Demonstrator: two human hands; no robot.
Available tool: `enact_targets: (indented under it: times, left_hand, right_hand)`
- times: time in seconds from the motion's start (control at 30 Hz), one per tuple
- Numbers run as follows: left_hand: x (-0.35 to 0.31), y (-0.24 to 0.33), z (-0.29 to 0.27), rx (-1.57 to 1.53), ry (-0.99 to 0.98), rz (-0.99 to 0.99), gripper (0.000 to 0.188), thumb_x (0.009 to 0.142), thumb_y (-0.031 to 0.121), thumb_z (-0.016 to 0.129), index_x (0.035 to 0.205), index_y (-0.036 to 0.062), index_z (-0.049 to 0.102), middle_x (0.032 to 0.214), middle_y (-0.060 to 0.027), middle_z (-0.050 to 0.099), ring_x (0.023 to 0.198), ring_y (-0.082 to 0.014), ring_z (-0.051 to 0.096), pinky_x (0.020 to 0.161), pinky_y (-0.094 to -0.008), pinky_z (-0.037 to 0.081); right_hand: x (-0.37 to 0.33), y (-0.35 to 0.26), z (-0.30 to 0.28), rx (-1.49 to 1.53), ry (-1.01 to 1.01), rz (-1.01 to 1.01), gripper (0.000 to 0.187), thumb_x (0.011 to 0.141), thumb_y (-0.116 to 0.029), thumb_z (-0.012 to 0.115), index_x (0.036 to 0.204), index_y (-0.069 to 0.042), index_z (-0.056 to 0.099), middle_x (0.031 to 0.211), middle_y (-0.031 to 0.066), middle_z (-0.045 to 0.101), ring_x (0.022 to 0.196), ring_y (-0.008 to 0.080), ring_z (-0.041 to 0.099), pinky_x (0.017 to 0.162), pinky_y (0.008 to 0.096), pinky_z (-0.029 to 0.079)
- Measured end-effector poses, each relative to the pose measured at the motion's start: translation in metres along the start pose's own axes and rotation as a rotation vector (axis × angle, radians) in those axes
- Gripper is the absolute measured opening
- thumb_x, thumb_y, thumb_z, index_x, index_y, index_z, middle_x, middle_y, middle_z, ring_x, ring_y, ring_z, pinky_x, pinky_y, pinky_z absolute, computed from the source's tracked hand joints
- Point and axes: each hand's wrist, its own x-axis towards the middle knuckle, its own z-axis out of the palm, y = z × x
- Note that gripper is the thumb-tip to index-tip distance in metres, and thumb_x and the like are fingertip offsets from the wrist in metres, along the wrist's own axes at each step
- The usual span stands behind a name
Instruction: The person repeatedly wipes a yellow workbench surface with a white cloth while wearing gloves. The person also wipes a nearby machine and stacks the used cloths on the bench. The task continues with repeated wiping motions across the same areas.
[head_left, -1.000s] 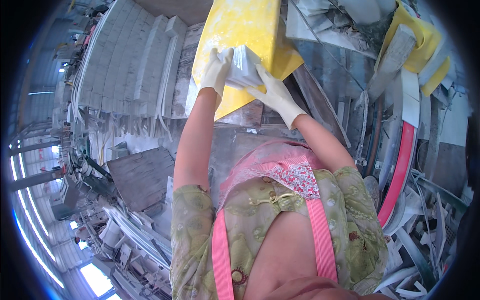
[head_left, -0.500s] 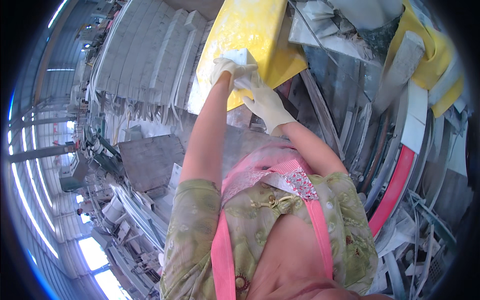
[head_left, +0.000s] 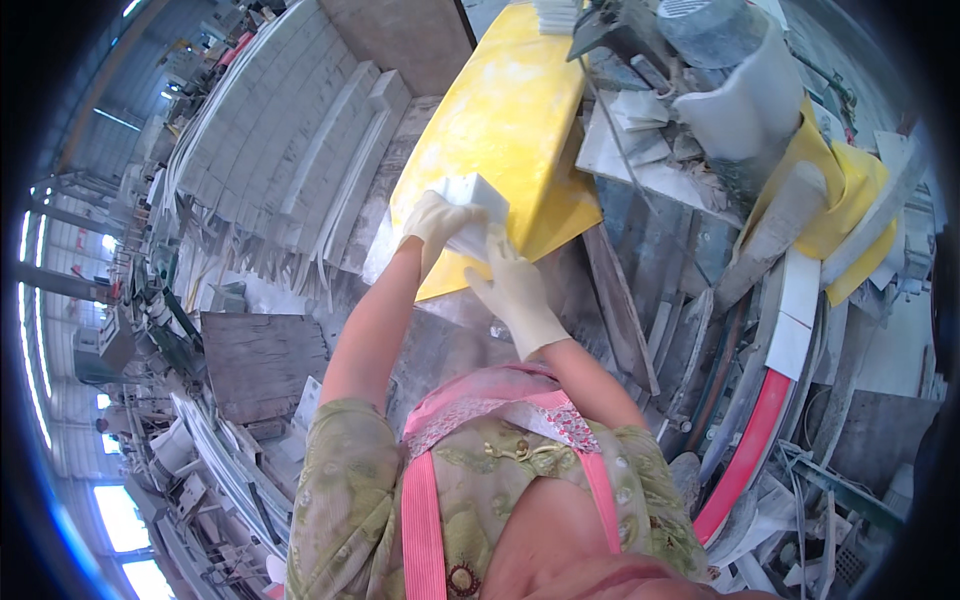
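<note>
A white block [head_left: 462, 190], possibly several stacked pieces, sits at the near end of a sloping yellow sheet [head_left: 510, 100]. My left hand [head_left: 432, 222], in a pale rubber glove, is closed on the block's left side with fingers across its near face. My right hand [head_left: 515, 290], gloved alike, presses its fingers against the near right side of the block, its thumb held apart toward the left. The palm sides of both hands are hidden. White smears cover the yellow surface around the block.
Long grey slabs [head_left: 270, 130] are stacked at the left. At the far end of the yellow sheet lies a pile of white pieces [head_left: 557, 16]. Broken slabs [head_left: 650, 160], a dusty machine [head_left: 710, 35] and another yellow sheet [head_left: 850, 190] stand right. A wooden board [head_left: 265, 365] lies lower left.
The view has shifted, so hands, block and yellow sheet appear lower in the picture. More of the sheet's far end shows. Both hands remain on the block.
</note>
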Motion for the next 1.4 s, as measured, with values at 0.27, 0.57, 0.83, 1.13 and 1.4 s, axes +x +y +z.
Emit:
enact_targets:
  times: [0.27, 0.57, 0.83, 1.13, 1.4]
  left_hand:
    - [0.036, -0.106, -0.03, -0.813, -0.549, 0.165, 0.058, 0.085, 0.041, 0.073, 0.12, -0.0055, 0.071, 0.108, -0.0139, 0.076, 0.099, -0.0225, 0.072, 0.093, -0.033, 0.052]
    - [0.055, -0.158, -0.053, -1.008, -0.598, 0.063, 0.06, 0.075, 0.035, 0.082, 0.117, -0.0065, 0.072, 0.112, -0.0185, 0.075, 0.103, -0.0262, 0.071, 0.091, -0.0353, 0.054]
    - [0.07, -0.16, -0.03, -1.162, -0.633, 0.066, 0.082, 0.07, 0.034, 0.089, 0.126, -0.0155, 0.055, 0.117, -0.0227, 0.069, 0.108, -0.0286, 0.068, 0.092, -0.0372, 0.055]
    - [0.094, -0.167, -0.027, -0.979, -0.897, 0.186, 0.066, 0.084, 0.037, 0.079, 0.128, -0.0092, 0.063, 0.116, -0.0156, 0.073, 0.105, -0.0244, 0.07, 0.092, -0.0345, 0.055]
    - [0.137, -0.175, -0.096, -1.178, -1.29, 0.001, 0.06, 0.095, 0.031, 0.068, 0.14, -0.0055, 0.052, 0.133, -0.0146, 0.065, 0.119, -0.025, 0.064, 0.102, -0.0391, 0.049]
  right_hand:
    - [0.023, 0.019, 0.046, 0.054, 0.381, -0.055, 0.052, 0.1, -0.025, 0.062, 0.143, 0.003, 0.052, 0.143, 0.0245, 0.057, 0.135, 0.0358, 0.054, 0.113, 0.0419, 0.042]
    - [0.04, -0.022, 0.096, -0.178, 0.465, 0.106, 0.044, 0.097, -0.016, 0.056, 0.135, 0.006, 0.057, 0.132, 0.0255, 0.064, 0.123, 0.0363, 0.062, 0.105, 0.0404, 0.046]
    - [0.055, -0.056, 0.1, -0.138, 0.443, 0.154, 0.045, 0.095, -0.019, 0.059, 0.132, 0.006, 0.059, 0.129, 0.0254, 0.064, 0.121, 0.0389, 0.061, 0.103, 0.0408, 0.045]
    - [0.052, -0.033, 0.092, -0.274, 0.503, 0.109, 0.044, 0.094, -0.02, 0.061, 0.129, 0.006, 0.06, 0.128, 0.0291, 0.064, 0.123, 0.0424, 0.061, 0.106, 0.0445, 0.046]
    - [0.078, -0.057, 0.098, -0.553, 0.607, 0.365, 0.041, 0.099, -0.017, 0.056, 0.13, 0.008, 0.06, 0.133, 0.0267, 0.062, 0.128, 0.0426, 0.056, 0.112, 0.0465, 0.042]
